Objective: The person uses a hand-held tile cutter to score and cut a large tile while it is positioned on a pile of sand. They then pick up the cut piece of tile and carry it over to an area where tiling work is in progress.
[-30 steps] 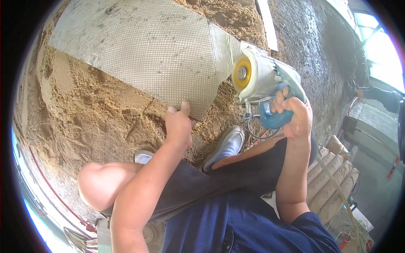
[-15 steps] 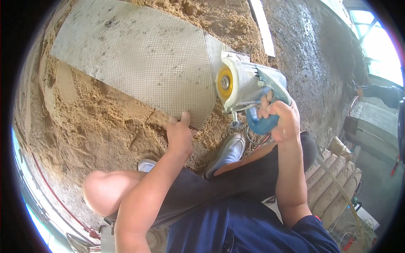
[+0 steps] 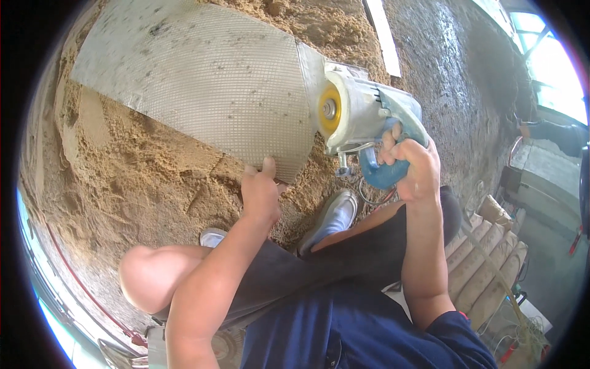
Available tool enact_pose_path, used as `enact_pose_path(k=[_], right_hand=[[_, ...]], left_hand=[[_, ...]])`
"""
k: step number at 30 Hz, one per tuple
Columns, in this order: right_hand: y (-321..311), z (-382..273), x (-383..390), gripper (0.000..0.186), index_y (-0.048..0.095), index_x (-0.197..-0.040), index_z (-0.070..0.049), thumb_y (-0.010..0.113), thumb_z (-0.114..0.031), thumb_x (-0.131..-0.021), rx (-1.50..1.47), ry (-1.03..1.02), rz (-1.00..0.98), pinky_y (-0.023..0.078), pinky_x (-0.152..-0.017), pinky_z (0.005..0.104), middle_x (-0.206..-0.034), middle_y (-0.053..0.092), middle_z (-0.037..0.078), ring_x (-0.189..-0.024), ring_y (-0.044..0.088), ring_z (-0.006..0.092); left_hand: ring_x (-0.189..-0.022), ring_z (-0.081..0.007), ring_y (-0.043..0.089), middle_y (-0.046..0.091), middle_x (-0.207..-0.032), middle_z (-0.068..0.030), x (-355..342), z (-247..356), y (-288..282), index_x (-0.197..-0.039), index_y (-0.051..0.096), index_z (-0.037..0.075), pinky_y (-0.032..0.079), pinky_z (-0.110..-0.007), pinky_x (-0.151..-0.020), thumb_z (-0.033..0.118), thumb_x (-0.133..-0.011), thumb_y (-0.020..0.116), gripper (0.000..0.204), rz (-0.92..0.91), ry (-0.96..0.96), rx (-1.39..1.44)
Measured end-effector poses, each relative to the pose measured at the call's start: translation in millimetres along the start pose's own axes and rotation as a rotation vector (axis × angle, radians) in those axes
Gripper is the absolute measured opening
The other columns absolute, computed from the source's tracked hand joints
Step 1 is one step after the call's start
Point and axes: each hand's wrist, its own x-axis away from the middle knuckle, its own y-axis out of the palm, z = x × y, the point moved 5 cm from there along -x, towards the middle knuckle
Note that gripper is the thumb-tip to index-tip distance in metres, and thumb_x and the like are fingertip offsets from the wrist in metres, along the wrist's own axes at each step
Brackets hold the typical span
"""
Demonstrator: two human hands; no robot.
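Note:
A large grey tile (image 3: 203, 80) with a gridded face lies on the sand. My left hand (image 3: 260, 194) grips its near edge close to the right corner, thumb and finger on top and the other fingers hidden beneath. My right hand (image 3: 413, 163) is wrapped round the blue handle of a handheld tile cutter (image 3: 362, 111). The cutter's yellow hub disc faces left, and its base rests over the tile's right end. A seam runs across the tile there, with a narrow strip (image 3: 313, 64) beyond it. Where the blade meets the tile is hidden.
Loose brown sand (image 3: 166, 172) surrounds the tile. A pale flat strip (image 3: 384, 37) lies at the far right beside dark, wet-looking floor (image 3: 452, 74). Several filled sacks (image 3: 488, 258) are stacked at the right. My shoes (image 3: 338, 212) stand on the sand below the tile.
The tile cutter has moved slightly farther away along the tile's right end, with my right hand on it. My left hand keeps its place on the tile edge.

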Motion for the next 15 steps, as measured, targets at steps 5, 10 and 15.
enact_pose_path(k=[5, 10, 15], right_hand=[[5.9, -3.1, -1.3, 0.016, 0.053, -0.08, -0.003, 0.052, 0.003, -0.065, 0.018, 0.002, -0.008, 0.038, -0.061, 0.0302, -0.07, 0.051, 0.007, -0.062, 0.046, 0.0162], [0.0, 1.5, -2.3, 0.024, 0.055, -0.092, -0.001, 0.049, 0.001, -0.069, 0.066, 0.0, -0.033, 0.039, -0.065, 0.0301, -0.076, 0.049, 0.006, -0.066, 0.045, 0.0158], [-5.8, 1.5, -1.4, 0.024, 0.055, -0.092, -0.001, 0.049, 0.001, -0.069, 0.09, 0.004, -0.017, 0.039, -0.065, 0.0306, -0.076, 0.05, 0.006, -0.065, 0.045, 0.016]], left_hand=[[-0.11, -0.0294, 0.063, 0.059, -0.123, -0.0186, -5.2, -4.9, -3.3, -0.126, 0.044, -0.004, 0.054, -0.044, -0.089, 0.017, -0.104, 0.045, 0.03, -0.04, 0.008, -0.016], [-0.109, -0.029, 0.063, 0.059, -0.123, -0.018, -4.1, -4.5, -3.4, -0.125, 0.044, -0.004, 0.053, -0.043, -0.088, 0.017, -0.105, 0.045, 0.029, -0.017, 0.005, -0.015], [-0.108, -0.0284, 0.062, 0.058, -0.124, -0.0175, -0.8, -1.0, -2.6, -0.125, 0.044, -0.004, 0.052, -0.042, -0.087, 0.018, -0.105, 0.045, 0.029, 0.005, -0.031, -0.042]])
